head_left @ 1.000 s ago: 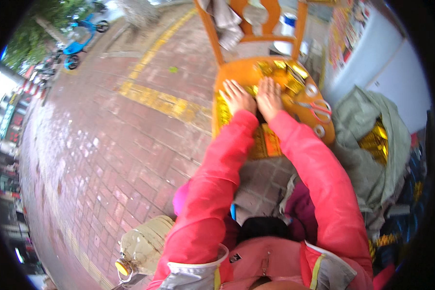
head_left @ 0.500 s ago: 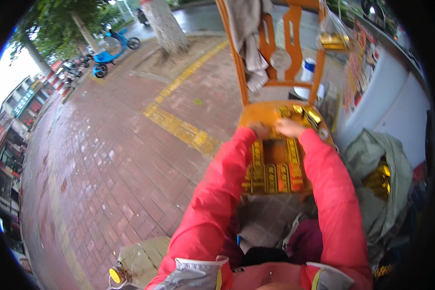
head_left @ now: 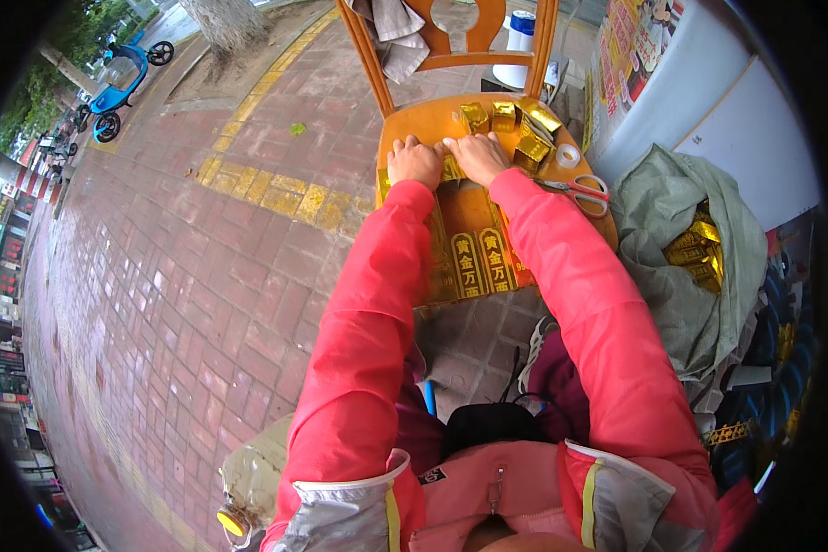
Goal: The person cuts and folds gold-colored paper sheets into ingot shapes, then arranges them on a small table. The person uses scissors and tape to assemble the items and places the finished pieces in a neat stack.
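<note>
On the wooden chair seat [head_left: 420,124] both hands work over gold printed paper. My left hand [head_left: 415,163] has its fingers curled down at the paper's far left side. Close beside it, my right hand [head_left: 477,158] is closed with its fingertips turned down at the same far edge. A bit of gold paper [head_left: 451,170] shows between them; the fingertips themselves are partly hidden. Nearer me, gold paper strips [head_left: 480,262] lie side by side. Folded gold paper boxes [head_left: 532,145] stand behind my right hand, with a tape roll [head_left: 569,155] and red-handled scissors [head_left: 587,191] beside them.
A grey-green sack [head_left: 658,193] holding gold paper pieces [head_left: 696,247] stands right of the chair, by a white panel [head_left: 736,138]. Cloth [head_left: 394,41] hangs on the chair back. A yellow-capped plastic jug [head_left: 253,474] sits at lower left on brick paving [head_left: 184,294].
The view has tipped down and closer, so the chair sits higher and farther left. Both hands remain together over the paper; the scissors and tape now show more plainly.
</note>
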`<state>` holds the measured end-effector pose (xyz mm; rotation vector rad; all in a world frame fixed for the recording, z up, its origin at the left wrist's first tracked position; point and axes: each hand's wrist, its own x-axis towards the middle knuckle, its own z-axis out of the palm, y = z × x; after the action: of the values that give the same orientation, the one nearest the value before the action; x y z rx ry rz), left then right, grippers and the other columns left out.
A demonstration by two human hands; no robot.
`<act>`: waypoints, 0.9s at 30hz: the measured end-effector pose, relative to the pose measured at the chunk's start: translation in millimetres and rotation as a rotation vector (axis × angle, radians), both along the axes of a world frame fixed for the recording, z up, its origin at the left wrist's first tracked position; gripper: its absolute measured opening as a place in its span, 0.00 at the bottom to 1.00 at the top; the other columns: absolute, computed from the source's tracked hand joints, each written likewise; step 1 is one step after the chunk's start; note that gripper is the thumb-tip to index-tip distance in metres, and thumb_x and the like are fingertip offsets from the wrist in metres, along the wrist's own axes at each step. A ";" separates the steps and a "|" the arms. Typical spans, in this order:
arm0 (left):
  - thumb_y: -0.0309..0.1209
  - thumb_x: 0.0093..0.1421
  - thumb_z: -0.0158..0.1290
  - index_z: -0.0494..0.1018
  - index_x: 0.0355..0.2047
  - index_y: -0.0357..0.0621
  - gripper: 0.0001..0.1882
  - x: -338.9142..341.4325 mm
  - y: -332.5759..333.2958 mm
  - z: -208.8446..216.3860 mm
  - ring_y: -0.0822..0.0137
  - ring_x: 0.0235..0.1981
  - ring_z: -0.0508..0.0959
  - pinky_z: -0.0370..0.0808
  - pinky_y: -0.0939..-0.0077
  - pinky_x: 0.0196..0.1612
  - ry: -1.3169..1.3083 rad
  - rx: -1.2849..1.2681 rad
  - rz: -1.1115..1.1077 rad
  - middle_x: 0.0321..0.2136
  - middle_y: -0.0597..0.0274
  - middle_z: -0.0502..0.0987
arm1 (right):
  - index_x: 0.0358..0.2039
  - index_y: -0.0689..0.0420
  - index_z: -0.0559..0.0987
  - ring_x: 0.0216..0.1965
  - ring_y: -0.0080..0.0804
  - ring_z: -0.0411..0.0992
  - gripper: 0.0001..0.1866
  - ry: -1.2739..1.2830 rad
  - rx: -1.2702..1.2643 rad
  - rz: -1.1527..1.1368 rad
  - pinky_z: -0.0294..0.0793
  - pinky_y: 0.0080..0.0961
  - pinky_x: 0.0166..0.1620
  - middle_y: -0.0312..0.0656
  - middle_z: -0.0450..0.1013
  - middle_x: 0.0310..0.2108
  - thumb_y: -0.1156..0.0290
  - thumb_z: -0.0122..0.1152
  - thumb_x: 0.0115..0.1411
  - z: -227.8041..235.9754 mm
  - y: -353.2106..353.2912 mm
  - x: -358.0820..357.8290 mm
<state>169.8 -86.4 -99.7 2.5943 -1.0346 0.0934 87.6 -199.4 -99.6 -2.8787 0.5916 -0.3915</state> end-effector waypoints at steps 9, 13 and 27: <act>0.46 0.63 0.43 0.73 0.43 0.37 0.23 -19.0 -2.8 -5.4 0.51 0.49 0.70 0.62 0.54 0.55 -0.101 -0.143 0.051 0.43 0.49 0.74 | 0.41 0.60 0.76 0.42 0.45 0.71 0.20 -0.170 -0.120 -0.152 0.63 0.42 0.47 0.50 0.76 0.35 0.56 0.46 0.64 -0.1 11.2 -0.7; 0.48 0.63 0.43 0.60 0.58 0.35 0.32 -32.6 -7.2 -10.3 0.51 0.60 0.62 0.51 0.54 0.64 -0.128 -0.152 0.119 0.56 0.46 0.66 | 0.45 0.60 0.72 0.46 0.42 0.67 0.19 -0.178 -0.192 -0.189 0.62 0.40 0.50 0.47 0.73 0.41 0.59 0.52 0.60 2.1 11.9 -4.3; 0.49 0.65 0.40 0.53 0.63 0.36 0.35 13.3 52.7 -8.1 0.49 0.65 0.55 0.49 0.54 0.65 -0.030 -0.075 0.355 0.63 0.47 0.56 | 0.41 0.61 0.72 0.47 0.46 0.65 0.11 -0.154 -0.234 -0.211 0.63 0.41 0.51 0.49 0.69 0.44 0.70 0.47 0.62 6.1 -23.3 -26.9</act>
<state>183.1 -33.7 -107.8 2.6852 -0.5575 0.2534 60.7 -222.7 -93.5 -2.9730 0.8787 -0.7535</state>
